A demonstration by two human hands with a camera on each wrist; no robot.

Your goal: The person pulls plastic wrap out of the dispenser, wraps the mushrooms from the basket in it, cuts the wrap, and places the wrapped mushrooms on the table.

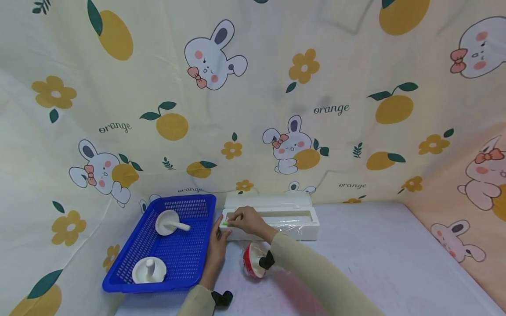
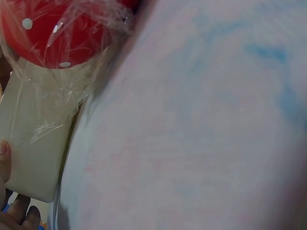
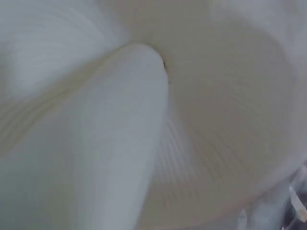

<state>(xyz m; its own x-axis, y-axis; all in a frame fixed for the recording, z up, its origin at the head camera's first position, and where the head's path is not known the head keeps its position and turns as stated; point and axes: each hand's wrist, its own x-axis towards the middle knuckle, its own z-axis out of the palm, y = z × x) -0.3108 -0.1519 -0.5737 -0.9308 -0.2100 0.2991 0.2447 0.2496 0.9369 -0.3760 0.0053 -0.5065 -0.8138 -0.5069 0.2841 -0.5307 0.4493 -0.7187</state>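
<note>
A long white plastic wrap box (image 1: 272,232) lies with its lid (image 1: 269,200) raised at the back. My left hand (image 1: 215,245) grips its left end, thumb on the front face and fingers around the end. At that same corner my right hand (image 1: 249,220) pinches a small green slider (image 1: 225,223) on the front rim. In front of the box, under my right wrist, lies a toy mushroom with a red, white-dotted cap (image 1: 248,261) and clear film (image 2: 62,91) over it. Its pale underside and stem (image 3: 110,129) fill the right wrist view.
Left of the box stands a blue basket (image 1: 179,263) holding two mushrooms, one upper (image 1: 167,222) and one lower (image 1: 142,271), undersides up. A patterned cloth (image 1: 253,109) hangs behind the pale table (image 1: 367,254).
</note>
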